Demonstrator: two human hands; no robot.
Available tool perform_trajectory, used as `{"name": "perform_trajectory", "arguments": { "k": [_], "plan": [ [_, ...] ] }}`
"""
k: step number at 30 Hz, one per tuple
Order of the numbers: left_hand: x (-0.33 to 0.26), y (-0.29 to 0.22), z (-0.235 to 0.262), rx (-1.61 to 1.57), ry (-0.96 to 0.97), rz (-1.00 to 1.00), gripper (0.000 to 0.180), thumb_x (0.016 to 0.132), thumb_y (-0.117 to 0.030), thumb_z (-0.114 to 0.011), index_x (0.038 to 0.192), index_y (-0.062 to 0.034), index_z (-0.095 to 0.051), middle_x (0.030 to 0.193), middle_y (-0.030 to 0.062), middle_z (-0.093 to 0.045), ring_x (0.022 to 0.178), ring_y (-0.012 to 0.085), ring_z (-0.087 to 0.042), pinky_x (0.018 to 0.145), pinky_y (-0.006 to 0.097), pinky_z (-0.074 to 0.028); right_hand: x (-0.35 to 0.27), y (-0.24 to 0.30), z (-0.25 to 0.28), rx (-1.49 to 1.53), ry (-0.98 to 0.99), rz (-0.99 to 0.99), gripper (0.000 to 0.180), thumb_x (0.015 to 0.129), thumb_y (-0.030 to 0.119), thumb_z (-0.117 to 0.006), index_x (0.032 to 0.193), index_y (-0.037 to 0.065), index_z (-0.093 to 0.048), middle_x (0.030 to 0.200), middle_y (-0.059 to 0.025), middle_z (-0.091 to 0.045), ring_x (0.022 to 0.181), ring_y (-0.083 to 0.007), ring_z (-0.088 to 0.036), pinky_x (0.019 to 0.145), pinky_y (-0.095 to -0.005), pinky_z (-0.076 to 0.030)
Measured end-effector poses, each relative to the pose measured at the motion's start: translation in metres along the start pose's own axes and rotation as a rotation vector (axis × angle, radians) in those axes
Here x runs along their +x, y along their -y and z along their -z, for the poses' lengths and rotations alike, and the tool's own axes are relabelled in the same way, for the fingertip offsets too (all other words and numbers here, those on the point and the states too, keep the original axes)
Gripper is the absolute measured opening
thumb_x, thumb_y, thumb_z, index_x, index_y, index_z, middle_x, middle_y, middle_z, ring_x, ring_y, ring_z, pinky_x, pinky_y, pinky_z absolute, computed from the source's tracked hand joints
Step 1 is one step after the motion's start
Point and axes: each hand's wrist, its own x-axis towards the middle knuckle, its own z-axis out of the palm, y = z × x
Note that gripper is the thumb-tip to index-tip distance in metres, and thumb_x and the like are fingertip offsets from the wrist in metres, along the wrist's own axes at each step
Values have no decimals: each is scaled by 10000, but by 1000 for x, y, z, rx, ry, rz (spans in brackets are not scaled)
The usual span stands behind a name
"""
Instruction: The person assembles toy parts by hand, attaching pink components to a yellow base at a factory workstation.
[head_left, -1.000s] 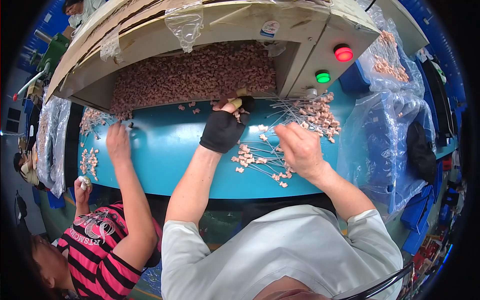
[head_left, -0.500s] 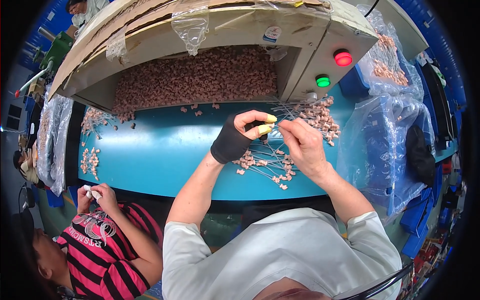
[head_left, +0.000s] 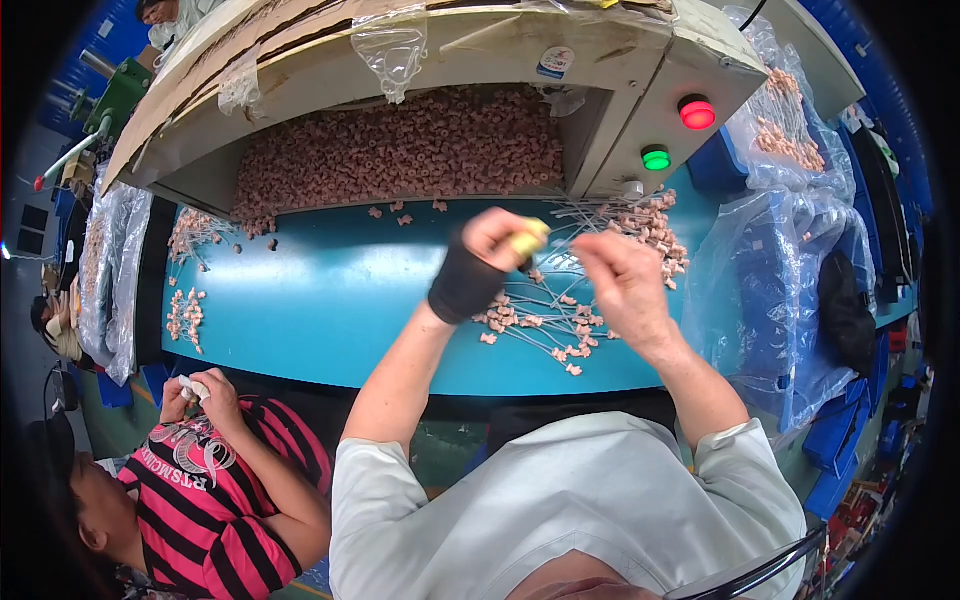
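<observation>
My left hand, in a black wrist wrap with yellow finger covers, is raised above the teal table with its fingers pinched on a small part that I cannot make out. Right beside it, my right hand pinches the end of a thin clear tube; the fingertips of both hands almost meet. Below them lies a loose pile of thin tubes with pink end pieces. A second bunch of such tubes lies near the machine's corner.
A beige hopper full of small pink parts opens onto the table's far edge, with a red light and a green light. Plastic bags stand right. A person in a striped shirt sits left.
My left hand drew back from the hopper mouth and rose to meet my right hand, which lifted off the tube pile. The neighbour's arm withdrew from the table to their lap.
</observation>
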Motion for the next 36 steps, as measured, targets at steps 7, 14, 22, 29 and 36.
{"name": "perform_trajectory", "arguments": {
  "k": [7, 14, 22, 29, 36],
  "plan": [
    [8, -7, 6, -360, -74, 232, 200, 941, -158, -570, 1079, -22, -621, 849, 43, -659, 666, 79, -605, 530, 194, -415, -3, 9, 9, 70, -60, 2, 82, 849, 9, -642, 928, 0, -660, 718, -80, -607, 608, -157, -569, 559, -263, -447],
    [7, -9, 16, -323, 11, 344, 263, 953, -141, -525, 1176, -15, -585, 903, 47, -664, 713, 81, -616, 526, 178, -404, 12, 1, -10, -184, -78, 257, 162, 783, 14, -667, 939, 59, -664, 742, -68, -583, 634, -264, -609, 543, -356, -480],
    [6, -13, 13, -231, 82, 326, 317, 918, -126, -517, 1202, 2, -575, 921, 55, -667, 695, 85, -634, 548, 171, -442, 16, -1, -17, -229, -76, 276, 181, 768, 21, -674, 942, 68, -661, 749, -64, -581, 651, -245, -615, 539, -351, -479],
    [5, -9, 14, -220, 91, 316, 342, 862, -89, -496, 1171, 11, -604, 914, 39, -665, 688, 65, -608, 584, 186, -462, 14, 1, -17, -280, -64, 308, 177, 765, 25, -675, 935, 69, -654, 733, -59, -565, 636, -238, -602, 521, -355, -462],
    [5, -14, 8, -325, 96, 354, 234, 899, -89, -557, 1103, 7, -621, 855, 36, -665, 653, 58, -614, 545, 174, -451, 14, 2, -14, -324, -34, 357, 202, 728, 6, -673, 920, 61, -644, 728, -55, -560, 643, -228, -602, 525, -352, -462]
  ]
}}
